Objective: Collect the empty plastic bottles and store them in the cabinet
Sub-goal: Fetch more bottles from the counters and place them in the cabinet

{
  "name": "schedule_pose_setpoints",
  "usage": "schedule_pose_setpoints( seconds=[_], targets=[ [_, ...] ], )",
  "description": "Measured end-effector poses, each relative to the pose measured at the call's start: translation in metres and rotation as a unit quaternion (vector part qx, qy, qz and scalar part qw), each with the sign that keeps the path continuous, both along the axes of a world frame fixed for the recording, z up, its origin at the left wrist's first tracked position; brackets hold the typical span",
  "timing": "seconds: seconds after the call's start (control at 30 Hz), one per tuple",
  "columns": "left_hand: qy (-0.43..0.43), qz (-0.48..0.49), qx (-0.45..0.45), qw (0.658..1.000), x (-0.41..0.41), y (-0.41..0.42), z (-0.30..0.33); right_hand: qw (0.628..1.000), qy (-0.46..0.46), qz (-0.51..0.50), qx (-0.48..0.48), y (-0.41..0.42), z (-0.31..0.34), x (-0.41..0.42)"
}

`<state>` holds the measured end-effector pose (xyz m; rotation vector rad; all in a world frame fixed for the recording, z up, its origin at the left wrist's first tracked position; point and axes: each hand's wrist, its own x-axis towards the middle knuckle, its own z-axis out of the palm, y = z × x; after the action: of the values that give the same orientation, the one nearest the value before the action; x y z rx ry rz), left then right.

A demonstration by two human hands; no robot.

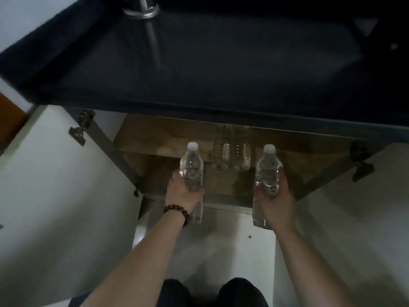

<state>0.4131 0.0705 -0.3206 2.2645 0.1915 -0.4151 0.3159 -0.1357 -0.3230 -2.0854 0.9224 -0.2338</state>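
Observation:
My left hand (pixel 184 194) grips a clear plastic bottle with a white cap (pixel 191 165), held at the front edge of the open cabinet (pixel 155 138) under the sink. My right hand (pixel 276 202) grips a second clear, white-capped bottle (pixel 267 167) at the same depth, further right. Both bottles point cap-first into the cabinet. Inside, between the two held bottles, two clear bottles (pixel 231 151) lie side by side on the wooden shelf; their far ends are hidden under the counter edge.
A dark sink basin (pixel 199 63) with a chrome tap (pixel 143 7) fills the top of the view. The white left door (pixel 55 185) and right door (pixel 354 218) stand swung open with hinges showing. My knees (pixel 210 293) are at the bottom edge.

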Motion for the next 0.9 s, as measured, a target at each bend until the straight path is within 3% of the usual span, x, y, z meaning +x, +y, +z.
schedule_pose_setpoints(
  seconds=[0.17,0.3,0.47,0.6,0.8,0.9],
  targets=[
    [-0.047,-0.061,-0.063,0.995,0.086,-0.023,-0.037,0.994,-0.096,0.025,0.039,-0.038,-0.041,0.059],
    [-0.063,-0.101,-0.040,0.992,0.132,-0.044,-0.042,0.996,-0.089,0.007,0.025,-0.061,-0.050,0.102],
    [-0.037,-0.086,-0.125,0.988,0.152,-0.062,-0.044,0.996,-0.092,0.019,-0.009,-0.081,-0.059,0.133],
    [-0.039,-0.072,-0.172,0.982,0.162,-0.071,-0.043,0.995,-0.095,0.005,0.023,-0.089,-0.061,0.153],
    [-0.141,-0.148,-0.071,0.976,0.161,-0.075,-0.061,0.998,-0.046,0.013,0.038,-0.090,-0.067,0.174],
    [-0.178,-0.133,-0.064,0.973,0.162,-0.076,-0.071,0.998,-0.045,0.018,0.030,-0.088,-0.068,0.178]
  ],
)
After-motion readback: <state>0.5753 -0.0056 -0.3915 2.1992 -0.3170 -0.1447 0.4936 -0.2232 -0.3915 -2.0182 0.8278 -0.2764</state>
